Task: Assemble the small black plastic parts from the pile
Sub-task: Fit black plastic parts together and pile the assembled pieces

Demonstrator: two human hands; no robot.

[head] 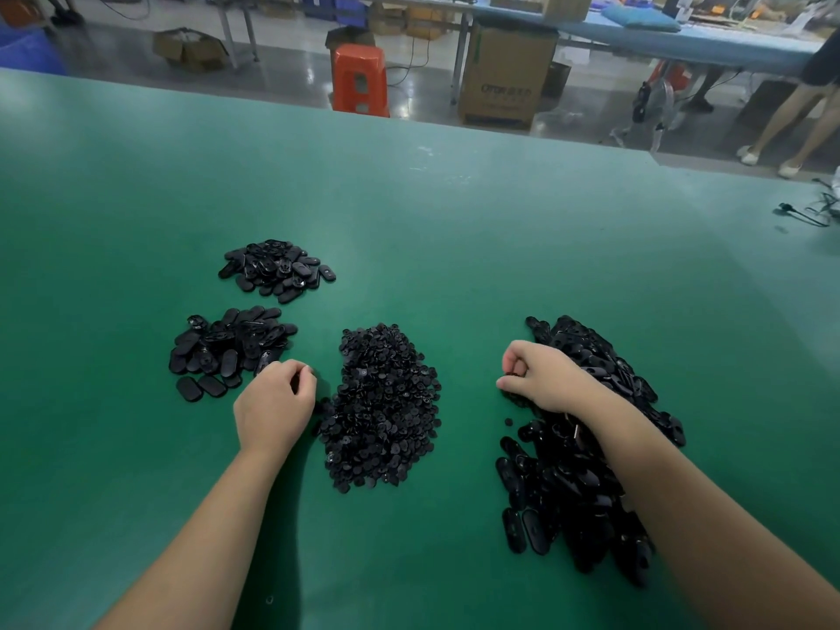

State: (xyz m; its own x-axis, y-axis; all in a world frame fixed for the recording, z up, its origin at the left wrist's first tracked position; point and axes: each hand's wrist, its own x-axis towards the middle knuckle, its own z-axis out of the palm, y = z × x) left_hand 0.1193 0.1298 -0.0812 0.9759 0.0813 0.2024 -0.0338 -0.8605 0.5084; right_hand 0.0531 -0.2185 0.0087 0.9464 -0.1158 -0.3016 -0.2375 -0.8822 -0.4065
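Note:
Four heaps of black plastic parts lie on the green table (409,211). A middle pile (382,406) holds several small round pieces. A large right pile (586,466) and two left piles, the near left pile (227,343) and the far left pile (277,270), hold oval pieces. My left hand (272,409) sits between the near left pile and the middle pile, fingers curled; what they hold is hidden. My right hand (541,375) rests on the right pile's left edge and pinches a small black part between thumb and fingers.
Beyond the table's far edge stand an orange stool (360,79), a cardboard box (502,75) and a long bench. A person's legs (791,120) show at the far right. A black cable (804,213) lies on the table's right side.

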